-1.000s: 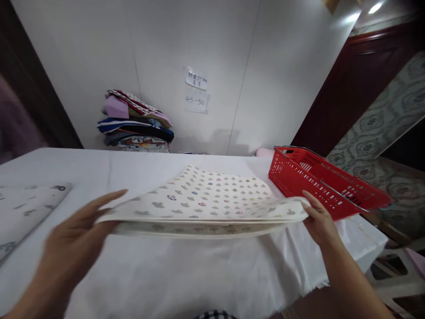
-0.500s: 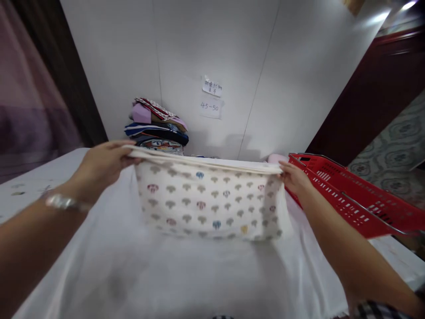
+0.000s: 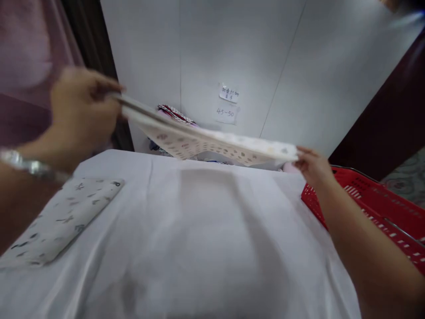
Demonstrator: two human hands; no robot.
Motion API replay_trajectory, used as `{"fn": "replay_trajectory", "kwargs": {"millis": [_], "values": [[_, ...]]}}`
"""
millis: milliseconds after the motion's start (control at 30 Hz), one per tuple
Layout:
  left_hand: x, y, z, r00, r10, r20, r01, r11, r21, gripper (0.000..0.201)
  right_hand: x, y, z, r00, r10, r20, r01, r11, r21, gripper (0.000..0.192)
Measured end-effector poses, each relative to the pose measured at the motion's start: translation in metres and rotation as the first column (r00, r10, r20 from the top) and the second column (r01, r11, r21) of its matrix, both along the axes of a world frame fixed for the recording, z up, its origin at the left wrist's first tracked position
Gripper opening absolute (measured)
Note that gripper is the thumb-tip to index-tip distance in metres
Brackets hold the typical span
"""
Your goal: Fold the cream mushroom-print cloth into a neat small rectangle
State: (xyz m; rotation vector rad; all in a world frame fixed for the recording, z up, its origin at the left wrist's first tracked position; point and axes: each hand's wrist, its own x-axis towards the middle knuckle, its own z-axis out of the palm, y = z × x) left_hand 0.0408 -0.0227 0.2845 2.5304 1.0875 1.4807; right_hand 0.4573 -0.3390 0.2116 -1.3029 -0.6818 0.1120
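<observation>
A white cloth [image 3: 199,137] with small coloured mushroom-like prints is stretched in the air between my two hands, its lower part swung away from me. My left hand [image 3: 84,104], blurred and wearing a bracelet, pinches its left end. At the lower right end, the fingers of my right hand [image 3: 314,166] are closed on the other corner. The cloth slopes down from left to right, above the far edge of the white-covered table [image 3: 206,248]. Under my left forearm, a folded white cloth with grey prints [image 3: 73,208] lies on the table.
A red plastic basket [image 3: 372,199] stands at the right, by my right forearm. Behind the raised cloth, a pile of folded fabrics [image 3: 174,113] is partly hidden. Two paper notes [image 3: 227,104] are stuck on the pale wall. A pink curtain [image 3: 26,53] hangs at the left.
Both hands have lifted the cloth, the left one much higher and further left. The cloth, which hung down facing me, now swings away and tilts. My view has shifted left.
</observation>
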Motion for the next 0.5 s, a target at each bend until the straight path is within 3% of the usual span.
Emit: {"fn": "replay_trajectory", "kwargs": {"millis": [67,167,233,267,300,367,433,500], "values": [[-0.014,-0.013,-0.065,0.998,-0.064,-0.004,0.064,0.998,-0.016,0.048,-0.023,-0.006,-0.064,0.987,0.021,-0.162,-0.049,0.984,-0.171,0.027],[-0.041,-0.023,-0.177,0.970,-0.158,-0.185,0.091,0.940,-0.328,0.040,-0.060,-0.016,-0.157,0.913,-0.029,-0.407,-0.154,0.899,-0.411,0.023],[-0.060,-0.028,-0.238,0.938,-0.196,-0.286,0.025,0.861,-0.508,0.036,-0.081,-0.023,-0.198,0.866,-0.099,-0.489,-0.223,0.800,-0.556,0.018],[-0.070,-0.031,-0.259,0.932,-0.198,-0.303,-0.007,0.827,-0.562,0.035,-0.088,-0.027,-0.210,0.852,-0.108,-0.512,-0.242,0.786,-0.569,0.018],[-0.078,-0.034,-0.274,0.932,-0.203,-0.300,-0.016,0.805,-0.593,0.034,-0.094,-0.031,-0.216,0.844,-0.102,-0.527,-0.261,0.780,-0.569,0.019],[-0.094,-0.039,-0.286,0.946,-0.153,-0.287,-0.047,0.809,-0.586,0.034,-0.102,-0.040,-0.216,0.851,-0.057,-0.522,-0.278,0.795,-0.540,0.022],[-0.107,-0.043,-0.285,0.960,-0.100,-0.262,-0.062,0.836,-0.546,0.035,-0.108,-0.050,-0.207,0.876,0.003,-0.482,-0.288,0.805,-0.518,0.025],[-0.120,-0.046,-0.283,0.964,-0.080,-0.254,-0.070,0.844,-0.532,0.035,-0.116,-0.061,-0.201,0.894,0.036,-0.447,-0.304,0.780,-0.547,0.028]]}}
